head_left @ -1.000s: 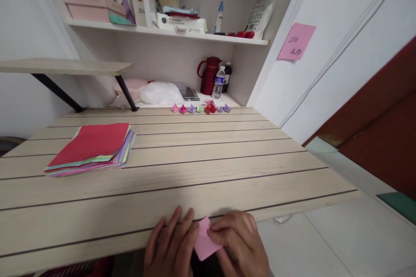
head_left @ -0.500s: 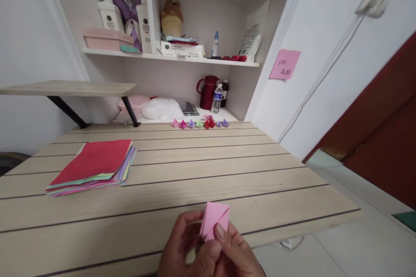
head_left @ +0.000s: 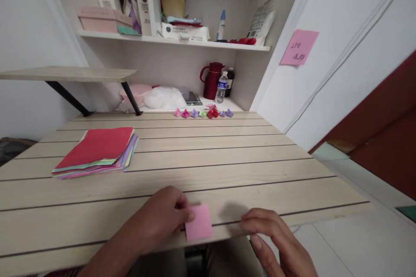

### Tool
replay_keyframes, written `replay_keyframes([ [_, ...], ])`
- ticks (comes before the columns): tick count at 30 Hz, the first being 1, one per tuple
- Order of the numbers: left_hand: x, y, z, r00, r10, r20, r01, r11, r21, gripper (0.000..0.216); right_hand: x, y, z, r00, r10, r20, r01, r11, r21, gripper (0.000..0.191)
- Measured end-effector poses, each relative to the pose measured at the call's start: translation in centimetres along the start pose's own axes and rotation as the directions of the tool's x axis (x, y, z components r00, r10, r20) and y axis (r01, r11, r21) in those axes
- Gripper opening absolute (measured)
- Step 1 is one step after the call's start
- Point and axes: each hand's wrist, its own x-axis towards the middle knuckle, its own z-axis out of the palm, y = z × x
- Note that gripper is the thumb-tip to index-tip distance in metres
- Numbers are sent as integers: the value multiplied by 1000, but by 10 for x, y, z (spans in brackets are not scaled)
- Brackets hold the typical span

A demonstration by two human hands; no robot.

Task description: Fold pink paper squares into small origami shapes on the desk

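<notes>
The pink paper square (head_left: 199, 225) looks flat and neatly folded, with crisp edges; it lies right of the paper stack (head_left: 97, 149) and nearer the person. The left hand (head_left: 165, 214) has its thumb and fingers pinched together on the square's left edge. The right hand (head_left: 276, 240), farther right of the stack, holds its thumb and curved fingers apart, gripping nothing visible.

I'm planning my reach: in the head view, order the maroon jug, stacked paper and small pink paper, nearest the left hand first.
1. Small pink paper, touching the left hand.
2. Stacked paper, ahead, leftward.
3. Maroon jug, farthest back.
</notes>
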Motion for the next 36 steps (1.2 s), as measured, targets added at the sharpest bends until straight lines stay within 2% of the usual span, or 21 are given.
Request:
replay_keyframes([
  [2,11,6,-5,999,7,51,-9,998,58,18,9,6,-2,973,-224,62,230,968,-105,22],
  [4,21,15,-7,994,40,100,-50,993,102,14,18,9,2,920,-353,169,381,906,-182,30],
  [7,27,29,-7,984,78,159,-107,977,184,12,28,9,9,838,-405,366,508,823,-254,53],
  [8,27,33,-7,984,86,157,-119,969,217,12,30,9,11,822,-399,406,527,804,-275,55],
  [10,25,39,-6,988,105,110,-133,948,291,9,31,7,15,826,-381,415,524,792,-314,48],
  [12,21,40,-5,992,128,21,-127,922,366,6,29,6,19,859,-378,344,489,805,-337,39],
  [13,19,37,-3,989,145,-42,-114,900,421,12,27,6,21,876,-377,300,468,816,-339,36],
  [14,16,34,0,976,184,-119,-105,869,483,20,26,6,23,889,-376,263,449,827,-338,34],
  [15,13,29,4,942,258,-214,-97,820,564,27,25,6,26,898,-371,236,434,836,-336,33],
  [16,10,23,10,875,364,-319,-76,754,652,29,24,5,28,905,-363,222,420,843,-337,32],
  [17,6,16,18,732,540,-415,-95,685,722,27,24,4,29,909,-357,215,412,846,-339,31],
  [18,2,9,27,559,676,-480,-113,636,764,26,23,4,31,913,-349,213,404,848,-343,31],
  [19,-2,2,37,394,735,-551,-132,639,758,27,23,3,31,916,-341,214,397,848,-350,30],
  [20,-6,-5,47,280,781,-559,-192,616,764,27,23,2,32,919,-332,215,390,849,-358,29],
  [21,-10,-12,56,255,791,-555,-219,607,764,29,22,1,32,922,-321,216,381,850,-364,28],
  [23,-15,-25,72,214,784,-582,-176,617,767,31,22,0,31,926,-308,218,370,851,-371,29],
  [24,-16,-31,77,198,774,-602,-152,631,761,31,22,0,31,927,-305,219,368,851,-373,29],
  [26,-14,-40,85,212,769,-604,-140,635,760,28,22,0,30,925,-308,222,373,848,-376,30],
  [30,-6,-45,93,212,813,-542,-155,575,803,32,23,-1,31,926,-300,228,369,848,-379,31],
  [34,-2,-45,93,265,825,-499,-201,553,808,32,22,-2,34,931,-303,202,360,852,-381,36],
  [36,-4,-47,89,274,853,-444,-210,503,838,30,21,-2,32,936,-287,204,345,861,-374,38],
])
